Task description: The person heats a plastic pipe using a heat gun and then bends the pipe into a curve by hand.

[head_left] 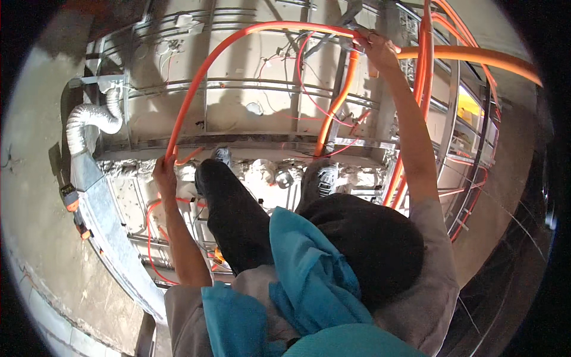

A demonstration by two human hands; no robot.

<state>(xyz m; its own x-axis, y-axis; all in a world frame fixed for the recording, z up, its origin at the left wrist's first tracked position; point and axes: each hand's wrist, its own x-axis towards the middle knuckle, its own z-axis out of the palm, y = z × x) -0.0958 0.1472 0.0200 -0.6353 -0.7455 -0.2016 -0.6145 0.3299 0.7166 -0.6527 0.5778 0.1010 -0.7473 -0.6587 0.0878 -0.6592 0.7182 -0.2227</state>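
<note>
An orange conduit (241,37) bows in a wide arc between my two hands. Its lower left end sits in the closed fingers of my left hand (165,175), near my left knee. With the arm stretched far out, my right hand (379,50) grips the conduit's other end at the upper right. Beside that hand a thicker orange pipe (476,55) runs off to the right; whether it joins the held conduit is hidden by my fingers. Just below, another orange conduit (339,107) curves down toward my right foot.
Metal framing rails (238,89) cross the pale panels in front of me. A silver flexible duct (83,122) joins a sheet-metal duct (113,208) at left, near a power tool (70,197). Several orange cables (425,59) hang at right. Thin red wires (300,65) dangle in the middle.
</note>
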